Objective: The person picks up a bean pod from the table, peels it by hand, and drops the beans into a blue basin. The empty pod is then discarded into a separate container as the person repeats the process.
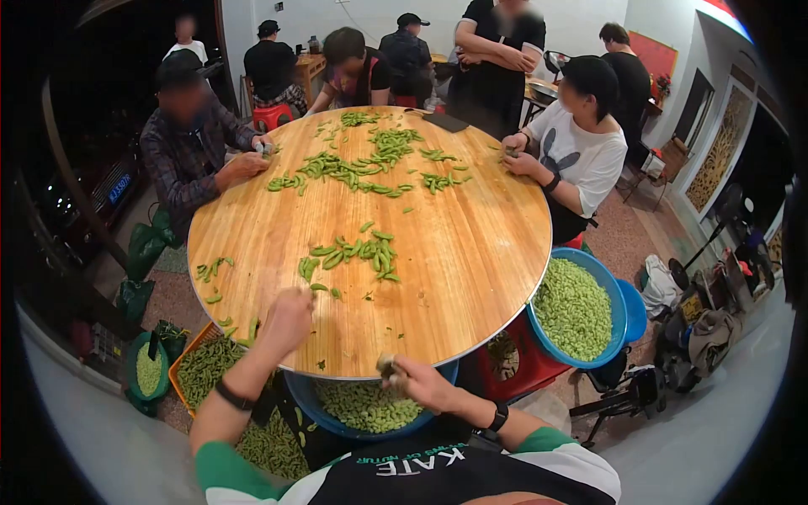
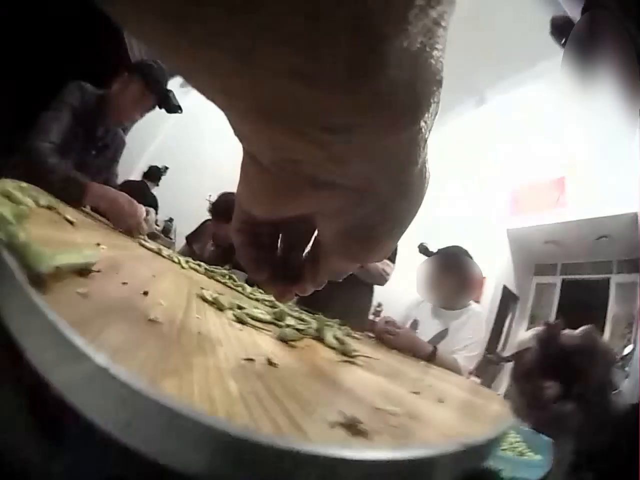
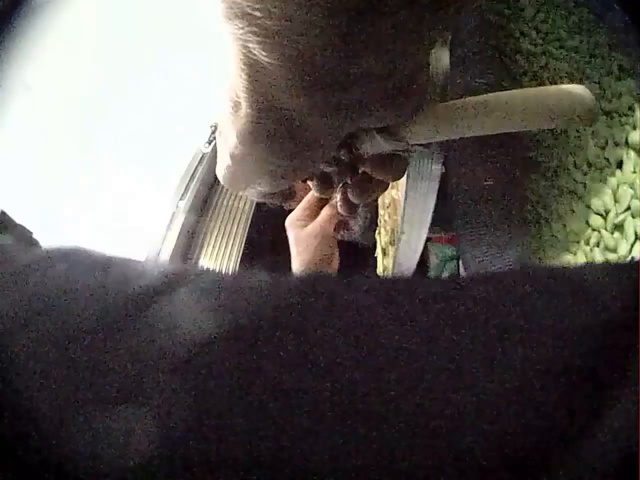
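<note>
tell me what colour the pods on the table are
The pods are green, clearest in the head view.

Left hand [image 2: 325, 205] above wooden table [image 2: 190, 365] — green pods [image 2: 285, 322] strewn across.

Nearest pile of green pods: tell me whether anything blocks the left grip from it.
Nothing visible does: between the left grip and the pile of pods lie only tabletop and a couple of loose pods.

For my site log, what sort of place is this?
Probably a home or small eatery's workroom: a round wooden table strewn with green pods, blue basins of shelled beans, and people gathered around it.
</note>
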A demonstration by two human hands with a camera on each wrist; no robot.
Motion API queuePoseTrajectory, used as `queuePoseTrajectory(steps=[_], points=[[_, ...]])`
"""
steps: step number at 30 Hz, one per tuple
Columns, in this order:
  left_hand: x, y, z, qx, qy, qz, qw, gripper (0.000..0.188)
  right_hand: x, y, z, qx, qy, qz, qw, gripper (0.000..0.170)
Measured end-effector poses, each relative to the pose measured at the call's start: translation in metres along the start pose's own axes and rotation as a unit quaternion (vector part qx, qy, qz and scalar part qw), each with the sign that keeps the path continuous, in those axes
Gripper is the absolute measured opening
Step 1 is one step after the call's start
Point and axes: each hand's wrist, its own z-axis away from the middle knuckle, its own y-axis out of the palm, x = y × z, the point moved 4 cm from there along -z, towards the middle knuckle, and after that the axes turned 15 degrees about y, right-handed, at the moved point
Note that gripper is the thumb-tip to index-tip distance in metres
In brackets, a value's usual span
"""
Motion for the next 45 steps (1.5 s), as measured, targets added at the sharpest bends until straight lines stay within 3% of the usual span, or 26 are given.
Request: queuePoseTrajectory(steps=[1, 3, 5, 8, 11, 16, 20, 22, 23, 26, 28, 29, 30, 31, 33, 37, 40, 45], points=[[0.013, 0.009, -0.012, -0.004, -0.03, -0.024, 0.999, 0.014, 0.001, -0.004, -0.002, -0.014, 0.052, -0.082, 0.995, 0.023], [0.038, 0.034, -0.029, -0.012, -0.056, -0.051, 0.997, 0.016, -0.008, -0.009, -0.008, -0.016, 0.065, -0.097, 0.993, 0.031], [0.067, 0.051, -0.035, -0.024, -0.178, -0.076, 0.981, 0.023, -0.013, -0.011, -0.01, -0.051, 0.069, -0.208, 0.974, 0.025], [0.064, 0.058, -0.046, 0.035, -0.154, 0.004, 0.987, 0.026, -0.011, -0.012, -0.01, -0.068, 0.057, -0.148, 0.985, 0.026], [0.032, 0.054, -0.044, 0.041, -0.131, 0.017, 0.99, 0.022, -0.019, -0.01, -0.014, -0.052, 0.062, -0.134, 0.988, 0.029], [0.005, 0.06, -0.036, 0.017, 0.01, -0.047, 0.999, 0.015, -0.018, -0.01, -0.013, -0.043, 0.083, -0.154, 0.984, 0.035], [0.005, 0.063, -0.041, 0.085, -0.054, -0.024, 0.995, 0.013, -0.018, -0.009, -0.013, -0.023, 0.083, -0.185, 0.979, 0.039], [0.002, 0.069, -0.041, 0.031, 0.027, -0.021, 0.999, 0.011, -0.023, -0.012, -0.013, -0.02, 0.09, -0.202, 0.975, 0.039], [0.003, 0.07, -0.042, 0.028, 0.026, -0.021, 0.999, 0.011, -0.024, -0.015, -0.013, -0.02, 0.095, -0.22, 0.971, 0.04], [0.0, 0.064, -0.038, 0.011, 0.0, -0.019, 1.0, 0.011, -0.016, -0.016, -0.009, -0.04, 0.11, -0.273, 0.955, 0.039], [-0.007, 0.053, -0.038, -0.063, -0.059, 0.083, 0.993, 0.01, -0.013, -0.021, -0.012, -0.052, 0.094, -0.285, 0.953, 0.039], [-0.018, 0.047, -0.038, -0.054, -0.068, 0.089, 0.992, 0.01, -0.012, -0.022, -0.011, -0.066, 0.084, -0.298, 0.949, 0.039], [-0.031, 0.044, -0.036, -0.039, -0.117, 0.268, 0.956, 0.009, -0.012, -0.022, -0.011, -0.078, 0.091, -0.323, 0.939, 0.038], [-0.045, 0.044, -0.031, -0.025, -0.171, 0.436, 0.883, 0.009, -0.01, -0.023, -0.013, -0.089, 0.103, -0.35, 0.927, 0.038], [-0.069, 0.039, -0.025, -0.026, -0.138, 0.505, 0.851, 0.007, 0.005, -0.021, -0.016, -0.095, 0.07, -0.348, 0.93, 0.039], [-0.093, 0.041, -0.01, -0.028, -0.166, 0.543, 0.823, 0.008, 0.002, -0.016, -0.021, -0.054, 0.096, -0.355, 0.929, 0.024], [-0.098, 0.049, 0.003, -0.053, -0.189, 0.585, 0.787, 0.009, -0.002, -0.011, -0.019, -0.01, 0.07, -0.374, 0.925, 0.025], [-0.099, 0.06, 0.016, -0.041, -0.203, 0.591, 0.78, 0.009, -0.011, -0.005, -0.018, -0.005, 0.096, -0.401, 0.911, 0.032]])
